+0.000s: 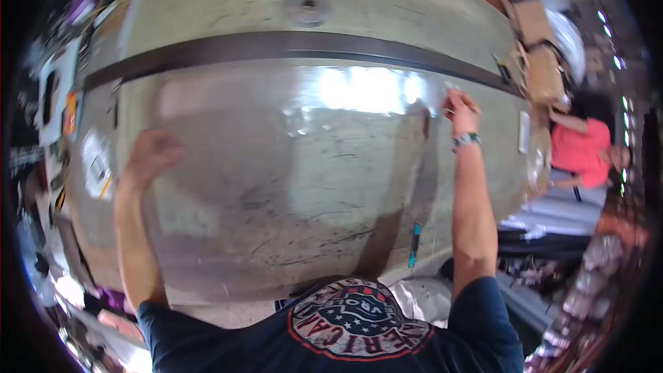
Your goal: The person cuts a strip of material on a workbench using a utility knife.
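A glossy, see-through sheet that looks like clear plastic film [359,90] lies over the worktable, with a bright glare along its far side. My right hand [461,107], a band on its wrist, is closed in a pinch at the sheet's right edge. On the left, my left hand [157,155] is smeared by motion above the table, so its fingers cannot be made out. Just beyond both hands, a long dark bar [276,47] runs across the table. A teal-and-black pen-like tool [414,245] lies near the front edge.
A round clear roll or disc [307,7] sits beyond the bar. At the left is a white roll-like item [97,159]. Cardboard boxes [542,72] stand at the right end, where a person in a coral shirt [580,152] is close by.
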`<act>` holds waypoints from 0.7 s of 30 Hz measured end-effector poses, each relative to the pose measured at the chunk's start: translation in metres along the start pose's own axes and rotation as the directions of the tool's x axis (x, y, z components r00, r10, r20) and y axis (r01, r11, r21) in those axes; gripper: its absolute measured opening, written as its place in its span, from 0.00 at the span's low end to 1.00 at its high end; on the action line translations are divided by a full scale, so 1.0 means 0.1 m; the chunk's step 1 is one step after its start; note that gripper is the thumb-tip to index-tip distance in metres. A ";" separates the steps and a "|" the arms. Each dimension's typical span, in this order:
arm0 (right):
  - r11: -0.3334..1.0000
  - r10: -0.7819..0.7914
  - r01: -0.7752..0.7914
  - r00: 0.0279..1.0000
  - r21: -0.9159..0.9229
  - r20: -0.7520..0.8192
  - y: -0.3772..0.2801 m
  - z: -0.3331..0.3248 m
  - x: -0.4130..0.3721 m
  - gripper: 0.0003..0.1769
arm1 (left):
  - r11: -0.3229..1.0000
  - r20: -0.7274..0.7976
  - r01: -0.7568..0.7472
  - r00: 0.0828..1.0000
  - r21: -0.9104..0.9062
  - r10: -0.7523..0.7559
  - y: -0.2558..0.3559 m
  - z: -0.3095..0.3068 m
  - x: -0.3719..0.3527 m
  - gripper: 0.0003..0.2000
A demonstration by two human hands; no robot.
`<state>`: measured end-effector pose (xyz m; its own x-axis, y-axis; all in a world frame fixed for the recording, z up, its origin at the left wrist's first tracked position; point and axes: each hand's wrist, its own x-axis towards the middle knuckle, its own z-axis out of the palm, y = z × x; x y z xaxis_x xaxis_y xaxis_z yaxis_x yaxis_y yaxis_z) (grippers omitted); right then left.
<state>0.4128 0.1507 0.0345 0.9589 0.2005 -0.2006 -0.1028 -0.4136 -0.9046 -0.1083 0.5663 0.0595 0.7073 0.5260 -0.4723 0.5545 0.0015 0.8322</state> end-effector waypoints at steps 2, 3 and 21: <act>0.999 -0.045 0.045 0.999 -0.013 -0.015 0.14 0.03 0.15 0.09 | 0.996 -0.153 -0.011 0.988 0.094 0.025 0.18 -0.18 0.19 0.08; 0.998 -0.064 0.064 0.997 -0.002 -0.040 0.22 0.02 0.19 0.08 | 0.990 -0.219 -0.047 0.973 0.136 0.076 0.17 -0.15 0.32 0.09; 0.987 -0.154 0.158 0.980 0.021 -0.127 0.73 0.29 0.36 0.09 | 0.855 -0.735 -0.011 0.506 0.519 0.452 -0.51 0.40 0.94 0.11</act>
<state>0.4323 0.1538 -0.0500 0.9890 0.1477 -0.0092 0.0448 -0.3582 -0.9326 -0.0529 0.5816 -0.0393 0.2865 0.8916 0.3505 0.6938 -0.4454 0.5659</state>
